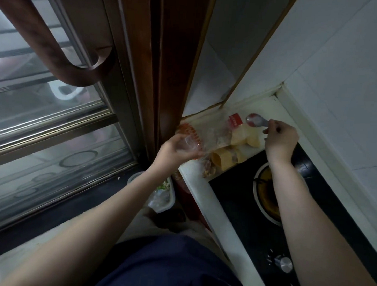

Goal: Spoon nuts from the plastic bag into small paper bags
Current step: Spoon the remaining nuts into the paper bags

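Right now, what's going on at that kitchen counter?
A person is portioning food at the white counter beside a black gas hob. The left hand grips the edge of a clear plastic bag. The right hand holds a shiny metal spoon just above several small tan paper bags. The spoon's contents can't be made out.

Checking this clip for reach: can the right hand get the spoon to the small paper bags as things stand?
Probably yes. The right hand holds the spoon just above the paper bags, with nothing between them; whether their mouths are open is unclear.
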Demonstrator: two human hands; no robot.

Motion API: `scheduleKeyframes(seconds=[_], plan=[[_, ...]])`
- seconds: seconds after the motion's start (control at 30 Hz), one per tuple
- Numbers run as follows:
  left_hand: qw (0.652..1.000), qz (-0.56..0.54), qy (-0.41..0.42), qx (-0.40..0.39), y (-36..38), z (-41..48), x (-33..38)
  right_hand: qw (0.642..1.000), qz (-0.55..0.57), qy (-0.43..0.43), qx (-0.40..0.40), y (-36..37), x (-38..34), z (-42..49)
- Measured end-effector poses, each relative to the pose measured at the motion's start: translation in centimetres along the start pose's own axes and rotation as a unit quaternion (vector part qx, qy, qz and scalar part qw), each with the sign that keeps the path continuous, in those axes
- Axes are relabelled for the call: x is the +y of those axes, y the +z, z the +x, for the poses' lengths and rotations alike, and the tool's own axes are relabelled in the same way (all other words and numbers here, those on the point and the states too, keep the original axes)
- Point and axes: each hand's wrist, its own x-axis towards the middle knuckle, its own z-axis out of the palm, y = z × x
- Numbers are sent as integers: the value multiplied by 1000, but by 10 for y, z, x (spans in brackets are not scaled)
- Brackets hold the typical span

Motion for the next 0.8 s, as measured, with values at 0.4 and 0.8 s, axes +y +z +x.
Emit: scheduleKeyframes(seconds=[0.4,0.8], plan=[[996,21,-64,-52,4,3,-28,979,91,71,-170,32,12,43],[992,-17,-110,-67,1,4,-49,891,-53,-6,-452,7,-27,9]])
